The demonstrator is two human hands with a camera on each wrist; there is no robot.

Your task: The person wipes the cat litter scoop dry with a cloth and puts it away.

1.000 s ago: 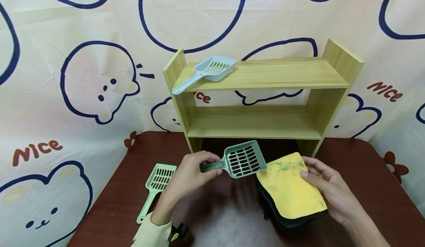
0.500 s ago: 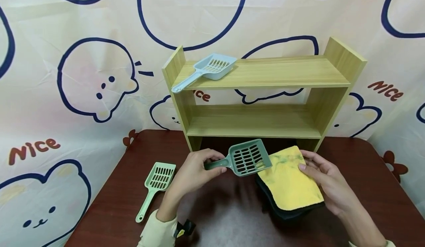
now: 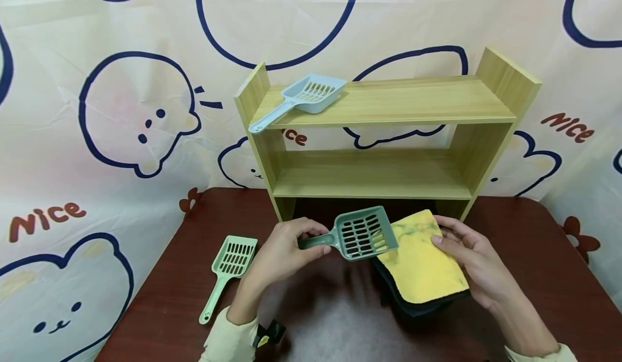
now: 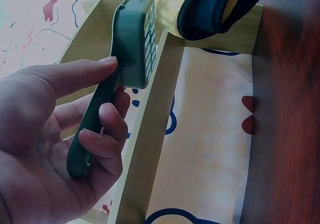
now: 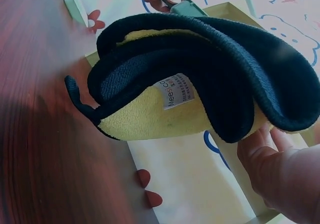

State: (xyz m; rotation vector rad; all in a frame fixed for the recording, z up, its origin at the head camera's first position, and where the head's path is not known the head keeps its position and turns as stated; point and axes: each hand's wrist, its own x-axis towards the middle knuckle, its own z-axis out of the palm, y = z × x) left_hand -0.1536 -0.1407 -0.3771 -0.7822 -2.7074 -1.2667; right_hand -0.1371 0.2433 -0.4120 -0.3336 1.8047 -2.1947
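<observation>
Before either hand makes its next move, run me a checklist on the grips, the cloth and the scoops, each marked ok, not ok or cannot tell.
1. Dark green litter scoop gripped: ok, the left hand holds its handle.
2. Yellow-and-navy cloth gripped: ok, the right hand pinches its edge.
3. Cloth spread flat: not ok, the right wrist view shows several folds.
4. Held scoop not touching the cloth: cannot tell, they overlap in the head view.
5. Light blue litter scoop wholly within the top shelf: not ok, its handle overhangs the front edge.
6. Light green litter scoop resting on the table: ok.
</observation>
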